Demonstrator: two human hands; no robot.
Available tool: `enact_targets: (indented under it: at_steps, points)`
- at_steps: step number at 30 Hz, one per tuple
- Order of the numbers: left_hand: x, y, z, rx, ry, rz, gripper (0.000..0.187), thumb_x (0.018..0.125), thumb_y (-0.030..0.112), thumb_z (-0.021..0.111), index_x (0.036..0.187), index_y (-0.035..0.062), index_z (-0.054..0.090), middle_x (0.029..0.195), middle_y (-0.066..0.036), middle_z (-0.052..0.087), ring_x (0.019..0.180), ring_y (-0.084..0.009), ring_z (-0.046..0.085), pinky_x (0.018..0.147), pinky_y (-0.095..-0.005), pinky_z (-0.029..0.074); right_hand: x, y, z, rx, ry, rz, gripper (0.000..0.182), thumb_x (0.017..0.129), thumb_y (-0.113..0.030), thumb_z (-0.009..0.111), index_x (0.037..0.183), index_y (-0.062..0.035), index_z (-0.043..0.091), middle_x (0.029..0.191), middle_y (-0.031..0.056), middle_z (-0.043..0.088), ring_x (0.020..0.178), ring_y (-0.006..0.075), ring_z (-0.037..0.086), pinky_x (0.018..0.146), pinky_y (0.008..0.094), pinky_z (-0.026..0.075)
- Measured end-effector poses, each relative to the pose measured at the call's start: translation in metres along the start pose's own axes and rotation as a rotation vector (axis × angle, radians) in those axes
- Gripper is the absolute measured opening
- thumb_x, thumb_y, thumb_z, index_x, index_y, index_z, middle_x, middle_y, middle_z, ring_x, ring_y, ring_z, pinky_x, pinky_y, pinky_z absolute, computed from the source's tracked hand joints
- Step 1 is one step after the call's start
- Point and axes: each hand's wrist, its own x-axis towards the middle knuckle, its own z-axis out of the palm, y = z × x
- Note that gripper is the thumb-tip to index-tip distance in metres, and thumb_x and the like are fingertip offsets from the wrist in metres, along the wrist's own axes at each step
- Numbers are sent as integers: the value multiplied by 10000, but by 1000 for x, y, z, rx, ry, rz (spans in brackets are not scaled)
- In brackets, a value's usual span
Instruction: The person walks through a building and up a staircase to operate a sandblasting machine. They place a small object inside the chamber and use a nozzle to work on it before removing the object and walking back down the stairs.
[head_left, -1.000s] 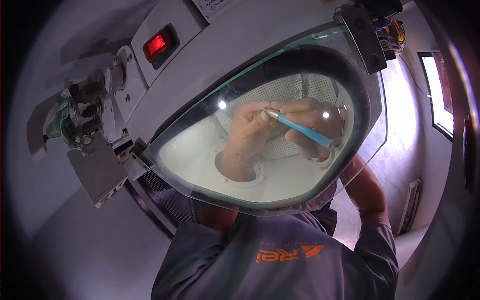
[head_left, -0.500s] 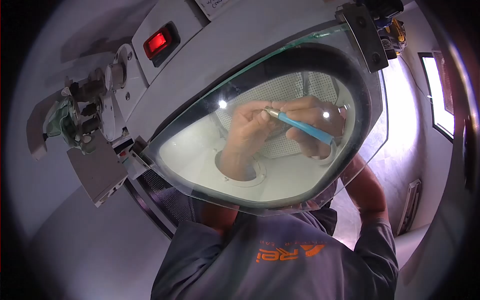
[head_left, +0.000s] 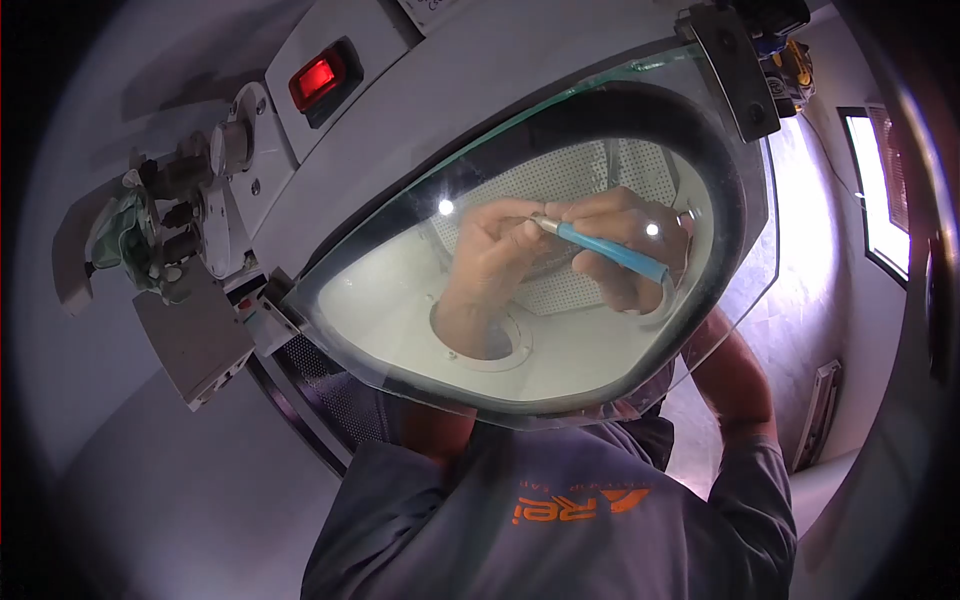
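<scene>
Both my hands are inside a blasting cabinet (head_left: 345, 240), seen through its glass window. My right hand (head_left: 615, 215) is closed round a blue blasting pencil (head_left: 610, 252) with a metal tip. The tip points left, at the fingers of my left hand (head_left: 488, 250). My left hand comes up through a round arm port (head_left: 515, 355), its thumb and fingertips pinched together right at the tip. Whatever lies in that pinch is too small or covered to make out. The fingertips of the two hands nearly meet.
Perforated sheet (head_left: 570, 290) lies under the hands. A lit red switch (head_left: 318, 80) is on the cabinet's outside. Valves and fittings with a green cloth (head_left: 130, 240) are at the left. A metal hinge (head_left: 735, 75) holds the glass at upper right.
</scene>
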Motion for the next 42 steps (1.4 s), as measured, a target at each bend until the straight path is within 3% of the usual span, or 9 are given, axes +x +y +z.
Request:
enact_targets:
  at_steps: [9, 22, 26, 31, 35, 42]
  points:
    - [0, 4, 4, 18, 30, -19, 247, 934, 115, 676, 1116, -49, 642, 1063, -217, 685, 969, -283, 694, 869, -415, 586, 0, -3, 1, -13, 18, 42, 204, 965, -226, 646, 1004, -29, 609, 908, 132, 693, 811, 244, 716, 657, 318, 585]
    - [1, 3, 3, 23, 14, -17, 229, 945, 118, 662, 1108, -41, 649, 1107, -239, 680, 977, -285, 696, 867, -415, 588, 2, -2, 0, -52, 50, 9, 174, 958, -212, 657, 1004, -49, 617, 894, 126, 700, 729, 180, 701, 577, 273, 556]
    - [2, 0, 7, 13, 40, -16, 261, 939, 156, 678, 1114, -37, 658, 1085, -201, 691, 947, -235, 680, 838, -387, 560, 2, -2, 0, -61, 49, 11, 168, 963, -216, 650, 1002, -56, 616, 886, 121, 697, 705, 162, 688, 558, 263, 541]
    - [2, -3, 9, -14, 4, -29, 357, 958, 230, 663, 1158, -65, 647, 860, -70, 626, 853, -158, 600, 821, -361, 520, 4, -6, -1, -69, 41, 41, 186, 977, -243, 630, 983, -59, 608, 884, 109, 689, 690, 155, 678, 548, 259, 529]
    - [2, 0, 17, 7, 41, -31, 369, 956, 244, 668, 1162, -62, 648, 870, -70, 636, 842, -151, 595, 813, -353, 512, 2, -2, 0, -87, 46, -5, 197, 970, -235, 642, 975, -43, 597, 889, 114, 687, 740, 201, 696, 596, 293, 554]
    - [0, -1, 11, -19, 18, -40, 378, 949, 237, 677, 1160, -75, 645, 872, -66, 634, 857, -143, 587, 825, -331, 495, 1, -4, 0, -56, 23, 33, 192, 974, -233, 633, 982, -47, 585, 882, 109, 679, 753, 207, 698, 606, 310, 565]
